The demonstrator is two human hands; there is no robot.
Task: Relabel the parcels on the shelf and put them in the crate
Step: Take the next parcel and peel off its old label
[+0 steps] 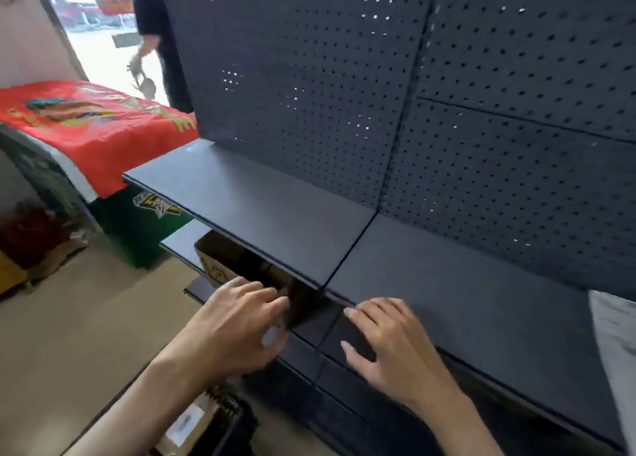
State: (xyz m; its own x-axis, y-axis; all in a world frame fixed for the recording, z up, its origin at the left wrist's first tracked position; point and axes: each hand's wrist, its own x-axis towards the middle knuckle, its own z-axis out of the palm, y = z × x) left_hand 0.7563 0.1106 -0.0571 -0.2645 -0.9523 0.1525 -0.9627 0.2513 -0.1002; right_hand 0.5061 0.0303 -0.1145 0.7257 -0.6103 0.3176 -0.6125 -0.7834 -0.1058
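- Head view: I see a cardboard box [220, 262] on the lower shelf [182, 240], tucked under the front edge of the upper shelf [275, 207]; its inside is in shadow and I cannot tell what it holds.
- At the bottom edge sits a black crate [237, 428], with a brown parcel [187, 428] carrying a pale label lying beside or partly inside it (I cannot tell which from this angle).
- My left hand [241, 324] reaches in below the upper shelf, fingers curled against a dark flat object [303, 304], with something pale and blurred by the thumb; whether it truly grips, I cannot tell.
- My right hand [389, 342] lies spread and flat, palm down, on another dark flat piece [354, 335] just beside the upper shelf's front edge, pressing it and clasping nothing.
- The upper shelf top is bare dark board running up to the pegboard back panel [344, 76]; a seam splits it into two boards just above my hands.
- A pale sheet or bag [616, 352] hangs at the right edge over the shelf.
- To the left, open floor [86, 335] runs from the shelving to a green box [137, 228] under a red cloth [86, 125].
- A person [155, 35] stands in the bright doorway, well apart from my hands.
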